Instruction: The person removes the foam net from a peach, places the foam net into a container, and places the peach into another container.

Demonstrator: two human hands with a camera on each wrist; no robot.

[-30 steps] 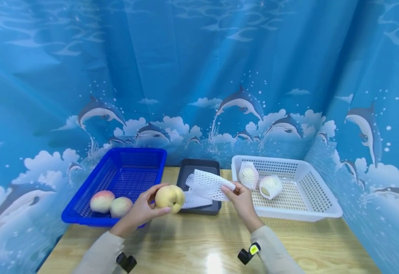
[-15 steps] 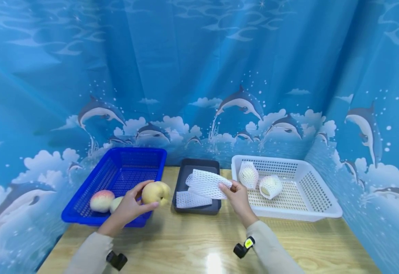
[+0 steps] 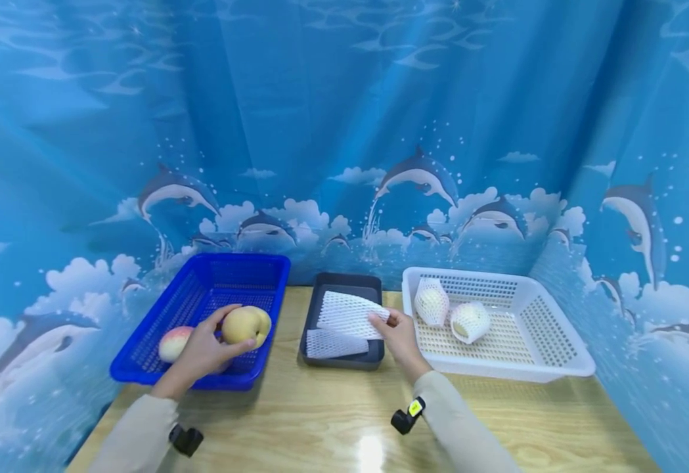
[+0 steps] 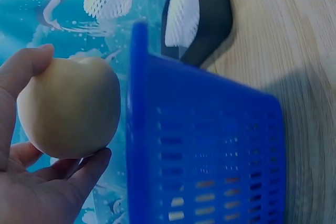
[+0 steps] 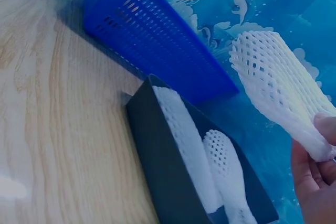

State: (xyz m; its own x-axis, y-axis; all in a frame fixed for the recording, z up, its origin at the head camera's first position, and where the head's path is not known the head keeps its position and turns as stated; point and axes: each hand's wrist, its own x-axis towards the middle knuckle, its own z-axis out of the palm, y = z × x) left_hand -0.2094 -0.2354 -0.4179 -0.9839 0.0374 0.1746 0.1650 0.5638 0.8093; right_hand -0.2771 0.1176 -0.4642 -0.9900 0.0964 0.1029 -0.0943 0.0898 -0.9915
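Note:
My left hand grips a yellow peach over the near right part of the blue basket. In the left wrist view the thumb and fingers go round the peach, beside the basket's wall. A red-tinged peach lies in the basket, partly behind that hand. Between thumb and fingers, my right hand pinches one end of a white foam fruit net. The net hangs flattened above the black tray; more nets lie in the tray.
To the right stands a white basket with two net-wrapped fruits inside. All the containers are on a wooden table. Behind them hangs a blue dolphin-print curtain.
My left hand has carried the peach leftward, from beside the tray to over the blue basket. The right hand, still pinching the foam net, has shifted slightly left.

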